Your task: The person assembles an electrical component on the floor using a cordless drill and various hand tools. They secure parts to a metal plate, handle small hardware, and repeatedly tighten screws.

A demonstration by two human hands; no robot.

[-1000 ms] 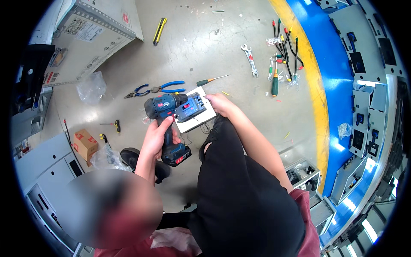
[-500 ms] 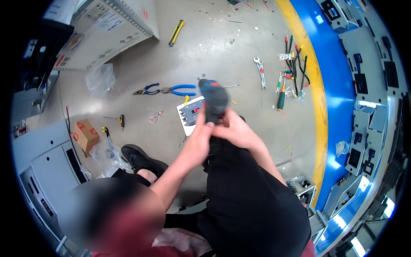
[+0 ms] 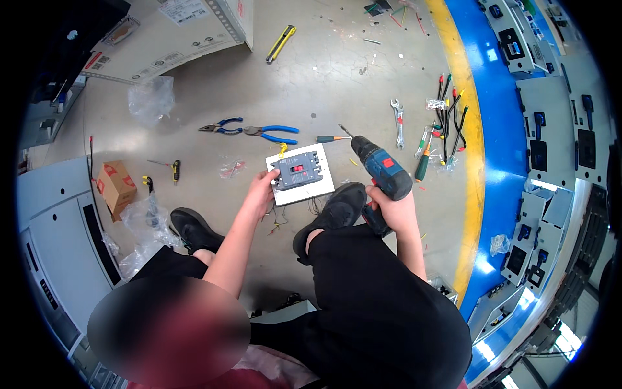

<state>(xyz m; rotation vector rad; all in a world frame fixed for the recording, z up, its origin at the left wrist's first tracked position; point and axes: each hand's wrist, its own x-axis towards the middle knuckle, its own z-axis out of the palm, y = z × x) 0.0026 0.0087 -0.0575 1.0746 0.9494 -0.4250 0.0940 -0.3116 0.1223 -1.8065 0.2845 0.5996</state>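
black trousers (image 3: pixel 382 311) and black shoes (image 3: pixel 334 214), bare forearms without sleeves, a reddish garment just below the trousers near the frame's bottom

Position: on the person's head, above the white plate (image 3: pixel 300 175) on the floor.
Direction: straight down; the person's legs and forearms come in from the lower edge.
Distance: about arm's reach from the white plate.
Lens: wide fisheye, so the yellow floor stripe (image 3: pixel 468 123), right of the plate, bends.
Shared part: only one view.
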